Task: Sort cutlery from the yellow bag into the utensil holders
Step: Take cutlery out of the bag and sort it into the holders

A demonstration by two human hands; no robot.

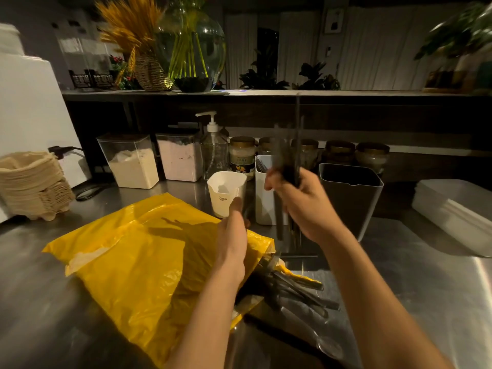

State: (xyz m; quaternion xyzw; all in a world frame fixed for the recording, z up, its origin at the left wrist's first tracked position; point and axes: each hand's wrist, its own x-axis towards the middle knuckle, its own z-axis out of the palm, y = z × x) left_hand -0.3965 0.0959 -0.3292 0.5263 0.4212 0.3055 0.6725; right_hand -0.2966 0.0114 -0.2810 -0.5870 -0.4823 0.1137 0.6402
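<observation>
Right grip (300, 206) clenched round bunch of dark cutlery (288, 155), blurry, above white holder (263, 206) at 2 o'clock of yellow bag (133, 249). Left grip (233, 235) at bag mouth, fingers hidden, can't tell. Loose cutlery (298, 288) spilling at 4 o'clock. Looks light, stiff, slick; grab mid-handles.

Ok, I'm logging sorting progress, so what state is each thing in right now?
Yellow plastic bag: lying flat, mouth open, loose dark cutlery spilling out.
Tall white rectangular holder: upright, some utensils inside.
Dark grey square holder: upright, contents unclear.
Small white cup: upright, looks empty.
Right hand: grips a dark cutlery bundle.
Left hand: over the bag, grip unclear.
</observation>
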